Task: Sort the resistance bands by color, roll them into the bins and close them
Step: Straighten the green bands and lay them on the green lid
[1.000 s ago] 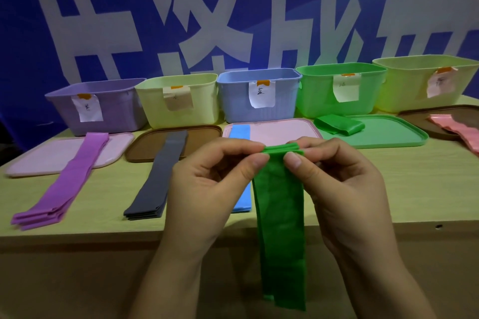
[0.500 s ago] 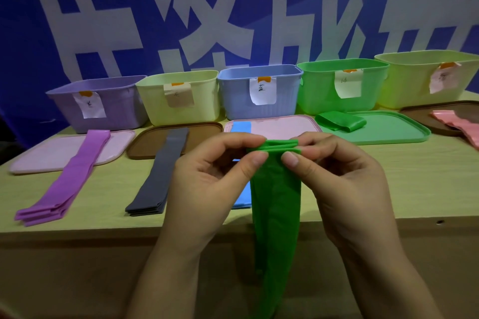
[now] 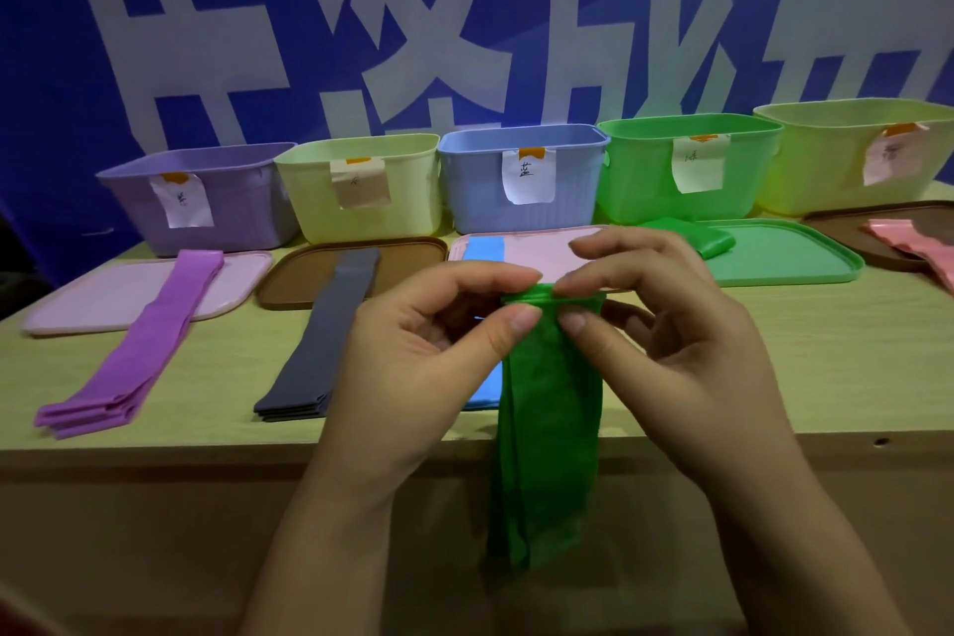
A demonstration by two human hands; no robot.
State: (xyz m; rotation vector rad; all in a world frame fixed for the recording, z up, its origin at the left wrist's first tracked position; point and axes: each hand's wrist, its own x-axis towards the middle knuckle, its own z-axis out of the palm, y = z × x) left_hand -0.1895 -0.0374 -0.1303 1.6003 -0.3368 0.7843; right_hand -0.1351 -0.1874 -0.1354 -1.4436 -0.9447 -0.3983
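A green resistance band (image 3: 550, 429) hangs down in front of the table edge. My left hand (image 3: 423, 356) and my right hand (image 3: 686, 351) both pinch its folded top end between thumb and fingers. Another green band (image 3: 710, 239), rolled up, lies on the green lid (image 3: 784, 258) before the green bin (image 3: 686, 170). Purple bands (image 3: 129, 351), grey bands (image 3: 320, 341), a blue band (image 3: 482, 251) and pink bands (image 3: 913, 243) lie flat in front of their bins.
Five open bins stand in a row at the back: purple (image 3: 206, 196), pale yellow (image 3: 361, 186), blue (image 3: 521, 181), green, and yellow-green (image 3: 852, 155). Each has a paper label. Lids lie flat before them: pink (image 3: 103, 294), brown (image 3: 413, 253), pink (image 3: 537, 253), green, brown (image 3: 846, 227).
The hanging tail of the green band has become shorter as its top end gathers between my fingers. Both hands stay at the same spot above the table edge.
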